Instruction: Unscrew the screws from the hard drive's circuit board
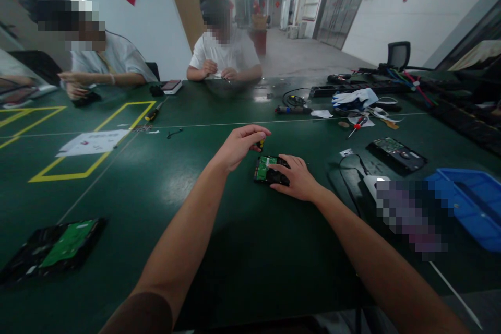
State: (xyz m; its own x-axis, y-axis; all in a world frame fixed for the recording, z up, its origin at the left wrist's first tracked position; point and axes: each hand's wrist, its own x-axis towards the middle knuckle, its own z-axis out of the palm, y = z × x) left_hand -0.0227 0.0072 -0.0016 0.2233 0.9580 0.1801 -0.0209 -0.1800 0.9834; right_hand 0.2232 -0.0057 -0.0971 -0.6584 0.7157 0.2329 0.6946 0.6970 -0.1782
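Pinching a yellow-handled screwdriver (pixel 260 142) in the left hand (pixel 238 146) grip, right hand (pixel 295 177) spread flat on hard drive (pixel 266 168), second drive (pixel 396 152) nearby

Blue tray (pixel 475 209) right; second drive (pixel 397 152) beyond; paper sheet (pixel 94 142) left.

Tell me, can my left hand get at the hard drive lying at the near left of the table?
Probably yes. The left hand hovers over the small drive, pinching a yellow-handled tool, and bare table lies between it and the hard drive; nothing blocks the way.
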